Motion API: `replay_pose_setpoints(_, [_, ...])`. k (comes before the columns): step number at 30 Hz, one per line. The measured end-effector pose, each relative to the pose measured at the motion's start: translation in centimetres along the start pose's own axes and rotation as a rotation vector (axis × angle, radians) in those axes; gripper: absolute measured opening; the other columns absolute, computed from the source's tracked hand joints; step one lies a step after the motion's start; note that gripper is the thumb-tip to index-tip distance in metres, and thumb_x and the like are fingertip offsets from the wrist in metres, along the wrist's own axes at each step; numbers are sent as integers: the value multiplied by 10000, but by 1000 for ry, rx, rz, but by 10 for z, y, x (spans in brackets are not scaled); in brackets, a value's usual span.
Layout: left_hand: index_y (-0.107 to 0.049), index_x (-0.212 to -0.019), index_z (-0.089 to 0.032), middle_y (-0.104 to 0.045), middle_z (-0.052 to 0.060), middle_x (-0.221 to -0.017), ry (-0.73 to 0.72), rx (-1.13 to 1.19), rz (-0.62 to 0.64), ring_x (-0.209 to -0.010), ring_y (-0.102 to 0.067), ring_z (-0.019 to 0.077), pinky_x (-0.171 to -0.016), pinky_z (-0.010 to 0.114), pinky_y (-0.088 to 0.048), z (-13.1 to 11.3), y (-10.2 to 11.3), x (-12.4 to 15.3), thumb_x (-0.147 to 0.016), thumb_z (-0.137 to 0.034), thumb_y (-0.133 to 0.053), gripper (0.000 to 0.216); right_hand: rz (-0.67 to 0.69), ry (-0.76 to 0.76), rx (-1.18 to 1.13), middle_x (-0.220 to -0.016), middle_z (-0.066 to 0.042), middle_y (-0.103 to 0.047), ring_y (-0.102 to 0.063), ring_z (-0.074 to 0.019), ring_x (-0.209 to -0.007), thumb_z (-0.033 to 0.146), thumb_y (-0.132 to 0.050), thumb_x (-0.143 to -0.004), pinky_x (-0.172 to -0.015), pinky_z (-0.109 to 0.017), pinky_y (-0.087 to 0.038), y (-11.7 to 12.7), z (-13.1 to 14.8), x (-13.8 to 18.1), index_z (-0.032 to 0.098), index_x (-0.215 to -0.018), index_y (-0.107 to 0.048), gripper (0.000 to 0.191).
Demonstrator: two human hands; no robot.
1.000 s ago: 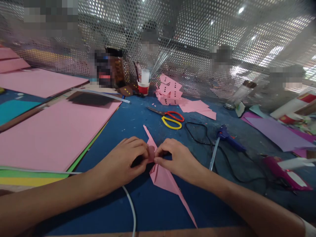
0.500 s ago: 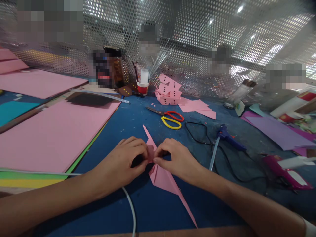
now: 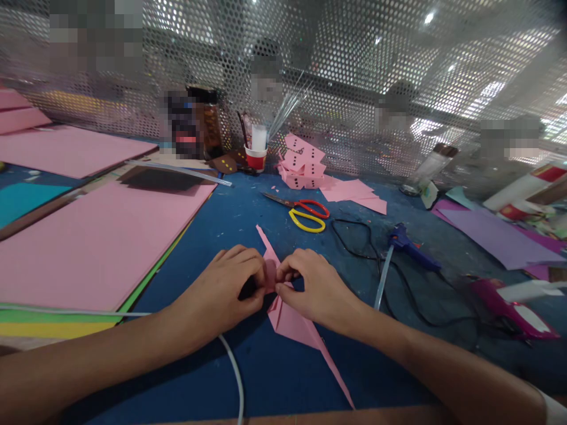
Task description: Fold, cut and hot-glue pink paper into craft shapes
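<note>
A folded pink paper piece with long pointed ends lies on the blue table in front of me. My left hand is curled over its middle, fingers pinching the fold. My right hand meets it from the other side, thumb and fingertips pressed on the same fold. One thin point of the paper sticks out beyond the hands, another runs toward the near table edge.
Red and yellow scissors lie just beyond the hands. A blue glue gun with black cord is to the right, a pink one farther right. Big pink sheets cover the left. Pink dotted cubes and a red cup stand by the mesh wall.
Almost nothing: both hands stay pinched on the pink paper fold, with only a slight shift of the fingers.
</note>
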State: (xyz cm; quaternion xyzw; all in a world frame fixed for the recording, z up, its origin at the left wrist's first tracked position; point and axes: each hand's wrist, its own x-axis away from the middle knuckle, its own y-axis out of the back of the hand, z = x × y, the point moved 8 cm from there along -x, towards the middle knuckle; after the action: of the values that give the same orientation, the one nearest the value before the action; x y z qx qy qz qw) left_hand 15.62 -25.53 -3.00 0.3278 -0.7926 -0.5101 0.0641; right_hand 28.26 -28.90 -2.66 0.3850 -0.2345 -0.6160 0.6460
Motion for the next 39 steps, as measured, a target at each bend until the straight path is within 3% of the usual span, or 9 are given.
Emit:
replay_pose_setpoints(15, [-533, -834, -222, -630, 0, -920, 33, -49, 21, -914, -529, 222, -801, 384, -367, -1, -2, 0, -830, -131, -575, 100, -69, -13, 185, -884, 2, -624, -535, -195, -883, 190, -661, -773, -775, -347, -322, -8, 5, 4, 215, -799, -570, 99])
replay_pose_setpoints(29, [-568, -863, -237, -659, -6, -953, 11, -47, 25, -946, -561, 226, -795, 372, -389, -3, 0, 1, -879, -172, -615, 82, -42, -20, 148, -916, -12, -646, -531, -203, -894, 132, -581, -737, -772, -346, -323, -8, 2, 3, 216, -840, -597, 133])
replay_pose_setpoints(33, [-609, -950, -257, -680, -15, -1016, -147, -117, 21, -960, -603, 209, -826, 383, -392, -13, 3, 5, -976, -197, -552, 87, -32, -20, 116, -925, -4, -651, -530, -196, -898, 108, -572, -726, -775, -341, -322, -7, 1, 3, 217, -854, -607, 172])
replay_pose_setpoints(39, [-646, -1078, -236, -704, 32, -1131, -382, -397, 28, -1044, -644, 226, -1085, 479, -328, -24, -3, 18, -965, -70, -473, 265, -17, -17, 86, -907, 4, -649, -533, -189, -886, 102, -596, -730, -785, -338, -334, -4, 1, 3, 215, -866, -624, 179])
